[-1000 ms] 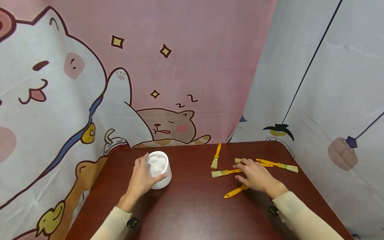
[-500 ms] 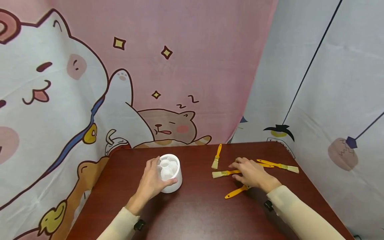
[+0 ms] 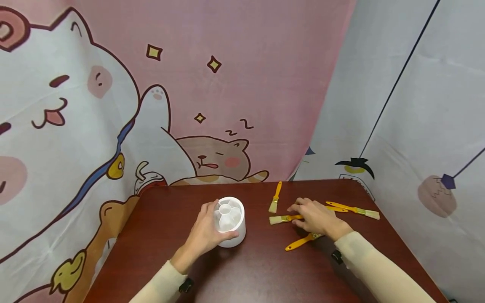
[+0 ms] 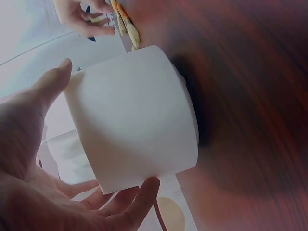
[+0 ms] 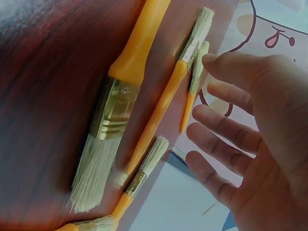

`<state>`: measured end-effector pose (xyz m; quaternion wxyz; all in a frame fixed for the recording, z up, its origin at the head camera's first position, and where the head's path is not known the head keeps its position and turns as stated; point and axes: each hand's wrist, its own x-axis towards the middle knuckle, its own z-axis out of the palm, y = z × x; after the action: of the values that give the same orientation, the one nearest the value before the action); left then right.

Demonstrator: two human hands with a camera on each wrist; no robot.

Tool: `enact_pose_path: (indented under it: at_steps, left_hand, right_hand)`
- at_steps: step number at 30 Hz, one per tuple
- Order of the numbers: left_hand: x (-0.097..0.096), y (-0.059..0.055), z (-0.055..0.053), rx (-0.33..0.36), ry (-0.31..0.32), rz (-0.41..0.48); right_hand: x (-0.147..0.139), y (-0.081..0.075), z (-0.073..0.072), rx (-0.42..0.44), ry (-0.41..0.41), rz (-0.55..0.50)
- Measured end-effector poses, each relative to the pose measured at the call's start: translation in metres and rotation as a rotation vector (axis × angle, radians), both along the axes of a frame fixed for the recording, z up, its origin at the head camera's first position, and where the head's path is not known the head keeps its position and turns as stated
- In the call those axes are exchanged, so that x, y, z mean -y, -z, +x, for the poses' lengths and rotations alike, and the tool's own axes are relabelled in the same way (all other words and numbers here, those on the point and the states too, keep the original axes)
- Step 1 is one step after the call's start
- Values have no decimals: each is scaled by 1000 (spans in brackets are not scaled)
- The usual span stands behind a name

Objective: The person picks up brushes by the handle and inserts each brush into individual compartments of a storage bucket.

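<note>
My left hand (image 3: 204,231) grips a white round cup divided into compartments (image 3: 239,236), its thumb on the near side and fingers round the far side. A dark shadow lies beneath the cup; I cannot tell whether its base touches the table. In the left wrist view, the smooth cup wall (image 4: 134,115) fills the middle. Over the yellow-handled paintbrushes, my right hand (image 3: 316,216) hovers with relaxed, slightly bent fingers and holds nothing. The right wrist view has the closest paintbrush (image 5: 110,106) lying beside that hand, bristles downward, with several more behind it.
The dark red-brown wooden table (image 3: 250,273) bears everything. One paintbrush (image 3: 275,198) lies toward the back edge, and two others cross at the right, including a paintbrush (image 3: 354,209) pointing right. A printed cloth (image 3: 265,84) with cartoon cats hangs behind the table.
My left hand has carried the white cup to the right, toward the paintbrushes. The right hand has drifted slightly left above the paintbrushes, which lie as before.
</note>
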<state>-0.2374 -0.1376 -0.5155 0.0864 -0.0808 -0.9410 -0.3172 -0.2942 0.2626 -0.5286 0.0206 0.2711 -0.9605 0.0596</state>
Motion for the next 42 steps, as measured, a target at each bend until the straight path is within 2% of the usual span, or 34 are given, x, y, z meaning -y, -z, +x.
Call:
enact_pose_path:
  at_steps: [10, 20, 27, 42]
  left_hand:
    - [-17, -5, 8, 20, 51, 13]
    - [-24, -5, 11, -2, 81, 15]
    - [-27, -4, 12, -26, 79, 14]
    - [-22, -3, 11, -8, 76, 14]
  right_hand:
    - [6, 3, -5, -6, -33, -5]
    - [10, 12, -12, -4, -50, -23]
    - [12, 14, -12, -19, -59, -27]
    - [19, 24, -15, -16, -53, -34]
